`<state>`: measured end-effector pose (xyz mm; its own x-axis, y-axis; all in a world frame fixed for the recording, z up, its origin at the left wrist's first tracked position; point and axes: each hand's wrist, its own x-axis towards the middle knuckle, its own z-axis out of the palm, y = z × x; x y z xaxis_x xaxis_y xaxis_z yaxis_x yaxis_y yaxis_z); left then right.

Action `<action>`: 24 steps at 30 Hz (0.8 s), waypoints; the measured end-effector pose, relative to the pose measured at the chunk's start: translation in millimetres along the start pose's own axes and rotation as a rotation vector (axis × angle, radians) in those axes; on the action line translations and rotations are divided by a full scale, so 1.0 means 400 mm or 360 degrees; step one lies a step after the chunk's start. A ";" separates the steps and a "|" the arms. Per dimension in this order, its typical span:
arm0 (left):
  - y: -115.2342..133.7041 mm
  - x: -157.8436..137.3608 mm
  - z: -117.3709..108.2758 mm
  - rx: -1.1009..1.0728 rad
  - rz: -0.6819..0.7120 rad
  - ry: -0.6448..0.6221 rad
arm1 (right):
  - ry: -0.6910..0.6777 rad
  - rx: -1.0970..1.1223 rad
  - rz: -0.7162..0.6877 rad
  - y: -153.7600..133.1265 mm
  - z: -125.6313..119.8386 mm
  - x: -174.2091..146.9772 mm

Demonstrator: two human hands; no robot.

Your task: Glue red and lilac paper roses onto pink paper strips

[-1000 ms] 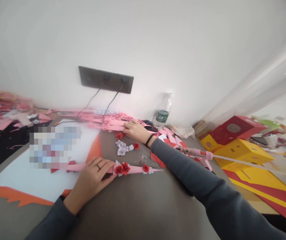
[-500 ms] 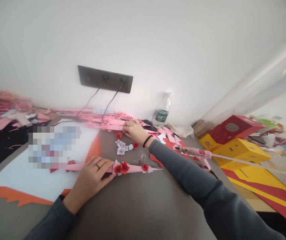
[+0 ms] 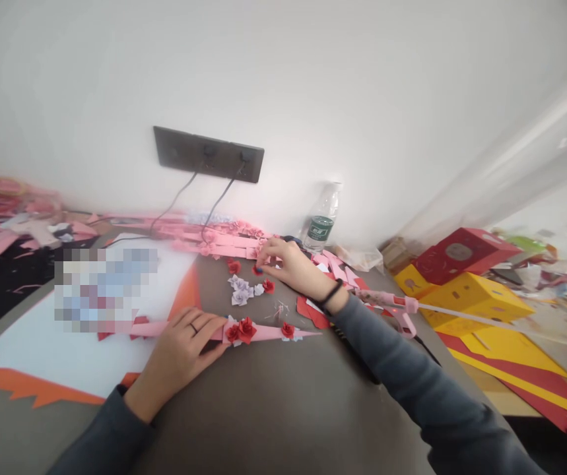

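Note:
My left hand (image 3: 184, 349), a ring on one finger, is closed over a long pink tapered paper piece (image 3: 266, 331) lying flat, its pointed tip toward the right. Red paper roses (image 3: 246, 330) and small pale blue bits sit on it. My right hand (image 3: 293, 264) hovers over the table with thumb and fingers pinched on a small red paper rose (image 3: 257, 270), partly hidden by the fingertips. Just below are pale lilac paper flowers (image 3: 240, 291) and another red rose (image 3: 268, 286). A loose red rose (image 3: 233, 266) lies left of the pinch.
A pink glue gun (image 3: 387, 301) with a long glue stick lies under my right forearm's far side. Behind stand a water bottle (image 3: 319, 224) and pink paper strips (image 3: 224, 247). Yellow (image 3: 481, 303) and red boxes (image 3: 466, 254) are at right; white paper (image 3: 40, 356) lies left.
My right hand has drawn back a little to the right from the pink strips and now pinches a red paper rose. My left hand has stayed in place.

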<state>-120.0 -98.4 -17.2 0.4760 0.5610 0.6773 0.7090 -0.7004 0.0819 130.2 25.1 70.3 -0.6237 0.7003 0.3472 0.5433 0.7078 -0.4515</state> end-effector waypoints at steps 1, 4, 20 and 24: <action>0.000 0.000 0.000 -0.0003 0.0000 -0.0002 | -0.0049 0.0090 -0.0021 -0.017 -0.017 -0.025; 0.003 0.002 -0.001 0.0008 -0.0012 -0.0002 | -0.0215 0.0118 -0.0026 -0.068 -0.050 -0.108; 0.011 0.008 -0.001 0.0104 -0.0074 0.0054 | 0.0964 -0.0186 0.0422 -0.190 0.151 -0.369; 0.011 0.009 0.001 0.0112 -0.0045 0.0052 | 0.0826 -0.0286 0.0342 -0.183 0.177 -0.357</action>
<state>-115.1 -99.4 -14.8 0.4388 0.5647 0.6989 0.7572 -0.6512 0.0508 139.4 -133.3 -4.4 -0.1570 0.7517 0.6405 0.7421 0.5177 -0.4257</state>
